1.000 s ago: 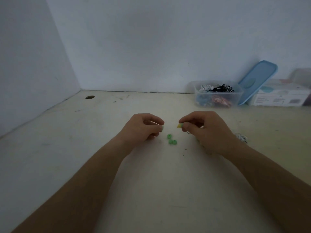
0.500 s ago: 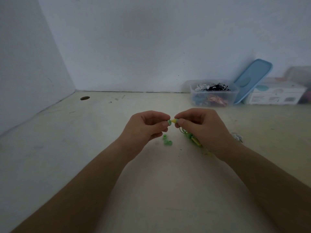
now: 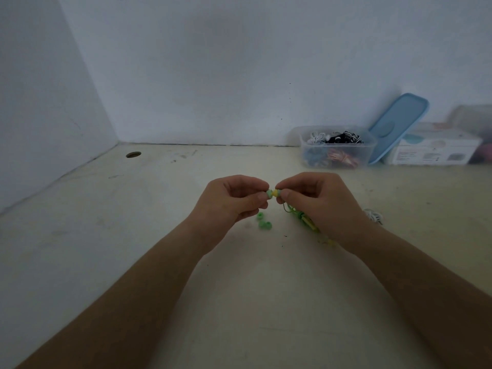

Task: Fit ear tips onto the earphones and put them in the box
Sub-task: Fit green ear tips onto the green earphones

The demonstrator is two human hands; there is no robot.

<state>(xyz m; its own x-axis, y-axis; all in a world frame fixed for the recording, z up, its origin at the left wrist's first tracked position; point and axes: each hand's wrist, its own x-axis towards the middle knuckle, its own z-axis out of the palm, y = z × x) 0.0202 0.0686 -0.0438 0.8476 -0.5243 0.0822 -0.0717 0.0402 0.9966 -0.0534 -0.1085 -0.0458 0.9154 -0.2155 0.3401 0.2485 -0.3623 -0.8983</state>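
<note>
Both forearms reach in from the lower corners and meet over the middle of the table [image 3: 239, 294], hands held just above it, knuckles up and wrists level. The left hand [image 3: 234, 201] has its fingers curled, thumb and forefinger pinching a green ear tip [image 3: 269, 193]. The right hand [image 3: 319, 203] faces it, fingers curled too, thumb and forefinger pinching a yellow earbud [image 3: 275, 193]. Tip and earbud touch end to end between the fingertips; whether the tip is fully seated cannot be told. The green-yellow cable [image 3: 306, 222] trails from under the right palm toward the wrist. Two loose tips [image 3: 263, 221] lie on the table just below the left fingers. The clear box [image 3: 370, 153], with earphones inside, stands well apart at the back right by the wall, a blue lid [image 3: 396, 126] leaning beside it.
</note>
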